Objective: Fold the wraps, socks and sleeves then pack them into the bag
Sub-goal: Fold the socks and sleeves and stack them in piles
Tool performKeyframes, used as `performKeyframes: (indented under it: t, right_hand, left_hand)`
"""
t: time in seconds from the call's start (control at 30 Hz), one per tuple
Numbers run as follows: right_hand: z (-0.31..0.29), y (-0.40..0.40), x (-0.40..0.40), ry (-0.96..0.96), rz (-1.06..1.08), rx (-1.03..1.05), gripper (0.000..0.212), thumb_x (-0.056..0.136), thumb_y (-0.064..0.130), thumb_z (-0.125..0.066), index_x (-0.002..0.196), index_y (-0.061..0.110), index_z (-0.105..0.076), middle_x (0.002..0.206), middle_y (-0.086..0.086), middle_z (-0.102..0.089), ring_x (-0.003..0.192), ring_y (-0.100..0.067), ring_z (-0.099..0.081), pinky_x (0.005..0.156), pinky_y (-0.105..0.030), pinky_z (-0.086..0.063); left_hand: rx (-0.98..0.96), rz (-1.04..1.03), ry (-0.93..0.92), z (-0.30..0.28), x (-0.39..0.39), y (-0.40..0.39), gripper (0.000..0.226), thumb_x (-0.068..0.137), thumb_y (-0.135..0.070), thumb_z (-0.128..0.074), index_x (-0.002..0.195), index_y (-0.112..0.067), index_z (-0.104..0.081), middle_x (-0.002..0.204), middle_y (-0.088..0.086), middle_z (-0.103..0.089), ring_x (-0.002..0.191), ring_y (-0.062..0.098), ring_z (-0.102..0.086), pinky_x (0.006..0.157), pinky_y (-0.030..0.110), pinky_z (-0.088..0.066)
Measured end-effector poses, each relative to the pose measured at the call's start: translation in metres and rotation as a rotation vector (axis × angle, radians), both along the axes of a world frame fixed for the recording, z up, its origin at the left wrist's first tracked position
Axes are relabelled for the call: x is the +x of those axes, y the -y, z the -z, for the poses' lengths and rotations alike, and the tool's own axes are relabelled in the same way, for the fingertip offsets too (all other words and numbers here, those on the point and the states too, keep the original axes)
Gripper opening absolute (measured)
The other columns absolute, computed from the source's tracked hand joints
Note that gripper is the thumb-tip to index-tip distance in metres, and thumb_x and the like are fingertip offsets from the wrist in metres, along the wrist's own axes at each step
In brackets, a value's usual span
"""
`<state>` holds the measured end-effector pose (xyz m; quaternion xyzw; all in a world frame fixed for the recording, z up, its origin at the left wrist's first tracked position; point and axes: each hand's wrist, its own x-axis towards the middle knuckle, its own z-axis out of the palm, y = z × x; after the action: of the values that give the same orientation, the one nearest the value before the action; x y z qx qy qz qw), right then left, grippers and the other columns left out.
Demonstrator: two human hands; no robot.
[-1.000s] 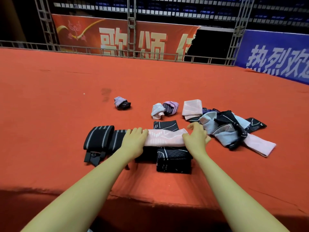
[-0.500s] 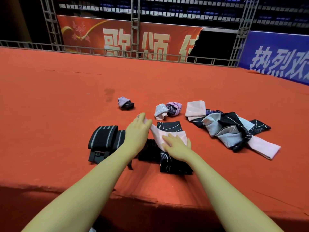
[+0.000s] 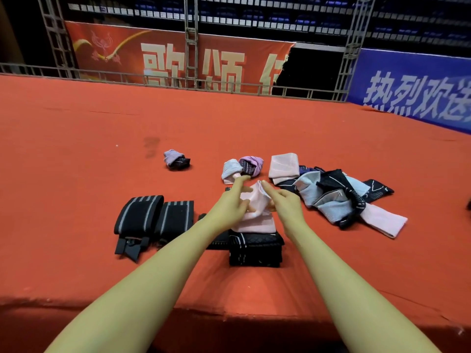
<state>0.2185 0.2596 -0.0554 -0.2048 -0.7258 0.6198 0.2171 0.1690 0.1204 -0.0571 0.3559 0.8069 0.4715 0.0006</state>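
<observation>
Head view: both hands meeting over a pink sleeve [image 3: 257, 215], folded short on top of a black folded stack [image 3: 256, 248] near the front edge of the red carpet [image 3: 76, 174]. Left hand [image 3: 230, 203] with index stretched forward, thumb seemingly pinching the pink cloth (blurred, so hard to be sure); right hand [image 3: 284, 203] with fingers curled into the cloth's right edge. Far end of the stack and part of the sleeve hidden behind the hands. Left of them, two black striped wraps [image 3: 153, 215], buckle ends partly covered by the left forearm. Beyond, rolled socks [image 3: 176, 159], another rolled pair [image 3: 242, 168], a folded pink piece [image 3: 284, 165] and a tangled heap [image 3: 339, 197] on the right, its pieces hard to separate. Against half a second earlier: sleeve doubled over further, right hand lifted from pressing flat to gripping, left hand drawn inward.
</observation>
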Motion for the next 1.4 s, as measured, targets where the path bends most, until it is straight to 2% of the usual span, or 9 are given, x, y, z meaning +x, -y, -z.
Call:
performKeyframes:
  t: [0.07, 0.17, 0.23, 0.43, 0.6, 0.73, 1.0, 1.13, 1.4]
  right_hand:
    - [0.011, -0.007, -0.005, 0.072, 0.044, 0.084, 0.051, 0.05, 0.067, -0.071, 0.061, 0.018, -0.063, 0.054, 0.011, -0.061, 0.066, -0.016, -0.057, 0.09, -0.049, -0.043]
    - [0.008, -0.004, -0.001, 0.188, 0.087, 0.216, 0.019, 0.066, 0.031, -0.065, 0.055, 0.017, -0.058, 0.056, 0.008, -0.056, 0.072, -0.021, -0.053, 0.092, -0.05, -0.043]
    - [0.007, -0.004, 0.001, 0.249, 0.106, 0.274, 0.023, 0.074, 0.021, -0.061, 0.053, 0.016, -0.053, 0.058, 0.005, -0.052, 0.076, -0.023, -0.05, 0.092, -0.046, -0.043]
    - [0.018, -0.009, 0.006, 0.476, 0.072, 0.456, 0.033, 0.087, 0.035, -0.052, 0.062, 0.015, -0.047, 0.085, -0.005, -0.057, 0.094, -0.027, -0.052, 0.097, -0.039, -0.034]
    - [0.028, -0.01, 0.003, 0.499, 0.029, 0.403, 0.018, 0.083, 0.033, -0.061, 0.092, 0.017, -0.06, 0.096, -0.002, -0.061, 0.106, -0.028, -0.055, 0.093, -0.038, -0.029]
    - [0.028, -0.01, 0.002, 0.427, 0.077, 0.32, 0.017, 0.079, 0.028, -0.065, 0.071, 0.019, -0.054, 0.086, 0.002, -0.062, 0.097, -0.025, -0.056, 0.084, -0.037, -0.024]
    - [0.009, -0.011, -0.016, 0.118, 0.171, 0.285, 0.019, 0.083, 0.021, -0.056, 0.067, 0.016, -0.046, 0.07, 0.001, -0.05, 0.079, -0.024, -0.047, 0.074, -0.035, -0.034]
    - [-0.008, -0.016, -0.039, -0.027, 0.12, 0.253, 0.003, 0.084, 0.009, -0.054, 0.086, 0.009, -0.053, 0.082, -0.005, -0.056, 0.079, -0.021, -0.049, 0.068, -0.03, -0.034]
    - [-0.003, -0.042, -0.103, -0.058, 0.02, 0.235, 0.008, 0.089, 0.01, -0.055, 0.096, 0.011, -0.055, 0.094, -0.008, -0.064, 0.088, -0.021, -0.059, 0.082, -0.037, -0.047]
  left_hand:
    - [0.001, 0.003, 0.029, 0.002, 0.0, -0.001, 0.046, 0.09, 0.002, -0.038, 0.132, -0.016, -0.039, 0.124, 0.007, -0.055, 0.083, 0.021, -0.069, 0.085, 0.033, -0.052]
    - [-0.024, -0.13, -0.007, 0.004, -0.001, -0.004, 0.03, 0.091, 0.0, -0.042, 0.117, -0.009, -0.054, 0.117, 0.007, -0.058, 0.083, 0.019, -0.062, 0.08, 0.023, -0.045]
    - [-0.077, -0.282, -0.062, 0.009, -0.006, -0.005, 0.023, 0.092, -0.007, -0.046, 0.11, -0.009, -0.059, 0.115, 0.009, -0.056, 0.096, 0.021, -0.056, 0.084, 0.028, -0.042]
    - [-0.368, -0.43, 0.09, 0.023, -0.003, -0.007, 0.038, 0.091, -0.03, -0.049, 0.126, -0.015, -0.044, 0.122, 0.016, -0.047, 0.113, 0.037, -0.049, 0.094, 0.043, -0.042]
    - [-0.326, -0.357, 0.132, 0.031, -0.007, -0.006, 0.047, 0.087, -0.02, -0.05, 0.133, -0.022, -0.039, 0.119, 0.02, -0.051, 0.113, 0.038, -0.048, 0.092, 0.04, -0.041]
    - [-0.217, -0.272, 0.145, 0.025, -0.005, -0.005, 0.05, 0.084, -0.012, -0.048, 0.132, -0.023, -0.042, 0.12, 0.017, -0.051, 0.11, 0.032, -0.049, 0.081, 0.031, -0.037]
    - [0.071, -0.259, 0.079, 0.007, -0.013, -0.014, 0.039, 0.082, -0.006, -0.052, 0.12, -0.015, -0.055, 0.122, 0.009, -0.056, 0.113, 0.023, -0.05, 0.088, 0.024, -0.035]
    - [0.17, -0.289, 0.127, -0.007, -0.035, -0.021, 0.037, 0.082, -0.002, -0.051, 0.116, -0.015, -0.056, 0.121, 0.008, -0.056, 0.11, 0.019, -0.05, 0.087, 0.024, -0.036]
    - [0.119, -0.283, 0.152, 0.001, -0.093, -0.036, 0.039, 0.081, -0.007, -0.053, 0.117, -0.02, -0.053, 0.118, 0.009, -0.054, 0.101, 0.024, -0.053, 0.078, 0.027, -0.038]
